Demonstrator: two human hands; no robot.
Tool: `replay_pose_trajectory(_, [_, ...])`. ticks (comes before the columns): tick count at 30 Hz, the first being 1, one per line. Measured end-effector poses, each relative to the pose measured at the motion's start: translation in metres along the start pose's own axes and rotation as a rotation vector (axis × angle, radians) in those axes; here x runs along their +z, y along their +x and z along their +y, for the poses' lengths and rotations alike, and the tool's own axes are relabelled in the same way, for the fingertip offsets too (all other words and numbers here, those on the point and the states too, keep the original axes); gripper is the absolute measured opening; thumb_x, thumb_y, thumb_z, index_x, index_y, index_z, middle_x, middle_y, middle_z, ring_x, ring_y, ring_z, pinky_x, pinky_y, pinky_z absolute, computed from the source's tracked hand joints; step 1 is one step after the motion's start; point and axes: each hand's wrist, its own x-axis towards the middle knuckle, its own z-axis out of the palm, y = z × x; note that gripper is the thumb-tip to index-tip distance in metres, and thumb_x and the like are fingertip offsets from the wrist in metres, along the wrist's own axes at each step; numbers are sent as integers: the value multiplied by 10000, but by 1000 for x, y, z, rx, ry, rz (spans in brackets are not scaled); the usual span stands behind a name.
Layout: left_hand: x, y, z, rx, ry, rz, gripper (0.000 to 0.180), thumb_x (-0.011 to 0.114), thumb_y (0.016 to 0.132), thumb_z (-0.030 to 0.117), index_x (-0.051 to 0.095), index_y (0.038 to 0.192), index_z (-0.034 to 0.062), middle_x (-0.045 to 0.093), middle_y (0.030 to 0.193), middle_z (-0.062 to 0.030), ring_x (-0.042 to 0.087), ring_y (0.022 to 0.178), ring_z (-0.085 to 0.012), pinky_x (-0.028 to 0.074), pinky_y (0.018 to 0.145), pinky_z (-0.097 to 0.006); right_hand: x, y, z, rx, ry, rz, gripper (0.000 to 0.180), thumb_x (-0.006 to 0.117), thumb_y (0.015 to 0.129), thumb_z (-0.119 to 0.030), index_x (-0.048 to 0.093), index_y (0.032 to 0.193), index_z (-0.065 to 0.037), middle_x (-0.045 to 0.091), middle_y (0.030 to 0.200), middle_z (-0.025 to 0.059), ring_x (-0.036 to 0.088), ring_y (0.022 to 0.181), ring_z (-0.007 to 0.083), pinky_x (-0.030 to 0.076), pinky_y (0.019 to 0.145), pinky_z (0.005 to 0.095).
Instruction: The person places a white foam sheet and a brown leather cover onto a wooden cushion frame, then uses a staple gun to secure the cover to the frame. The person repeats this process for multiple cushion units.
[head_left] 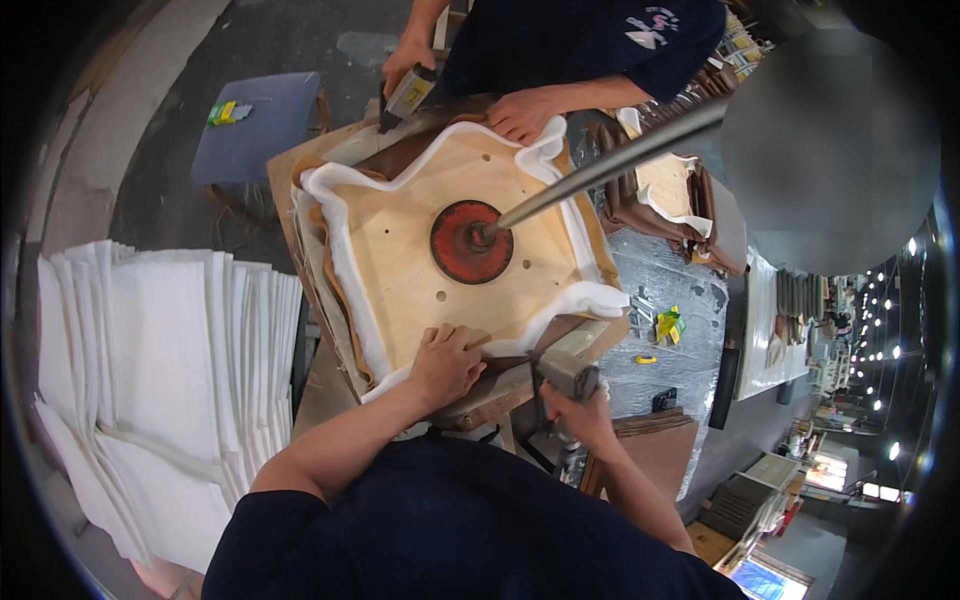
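Note:
A square wooden seat panel (400, 250) lies underside up, with white padding (350, 260) and a brown cover (510, 368) around its edges. A red round disc (450, 245) on a metal rod (610, 165) presses on its middle. At the near edge, my left hand (445, 370) is closed over the brown cover, fingertips on the wood. My right hand (585, 415) grips a grey staple gun (568, 368), its nose at the near-right edge beside the cover. Across the panel, a co-worker's hand (405, 62) holds another staple gun (408, 95); their other hand (525, 112) rests on the padding.
White padding sheets (170, 360) are stacked at the left. A grey-topped stool (255, 130) with a yellow-green packet (225, 112) stands at the far left. On the right, a plastic-covered table (670, 290) bears another packet (670, 324) and brown upholstered pieces (660, 200).

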Motion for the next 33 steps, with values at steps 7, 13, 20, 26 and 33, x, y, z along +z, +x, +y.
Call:
replay_pose_trajectory(7, [1,-3,-1,-92,-67,-19,196,828,904,274,857,1054,152,646,1153,-56,581,1154,-291,430,994,-460,47,-9,-7,117,-49,-97,333,874,981,-172,759,1228,21,772,934,26,686,720,89,559,647,281])
replay_pose_trajectory(13, [-2,1,-1,-81,-56,37,150,828,901,268,825,970,135,634,1112,-72,593,1133,-287,440,985,-449,54,1,-5,175,-104,-95,562,884,965,-211,686,1430,34,790,1121,84,720,884,106,604,756,312])
replay_pose_trajectory(20, [-2,2,-6,-68,-46,22,170,809,917,270,783,895,103,636,1083,-82,597,1115,-286,448,993,-452,58,13,-7,134,-264,-125,649,867,963,-247,635,1505,23,801,1258,137,756,1136,189,598,992,367])
replay_pose_trajectory(26, [0,2,-6,-62,-46,42,180,804,914,265,770,856,97,637,1086,-84,595,1122,-284,445,996,-447,64,15,-8,135,-280,-91,701,887,951,-246,607,1536,21,790,1327,153,740,1232,196,575,1064,364])
replay_pose_trajectory(33, [2,0,-4,-69,-28,50,185,803,906,269,770,850,96,640,1089,-89,595,1134,-290,440,1001,-449,73,14,-17,141,-266,-46,687,901,934,-202,615,1519,18,773,1366,162,726,1262,186,562,1092,352])
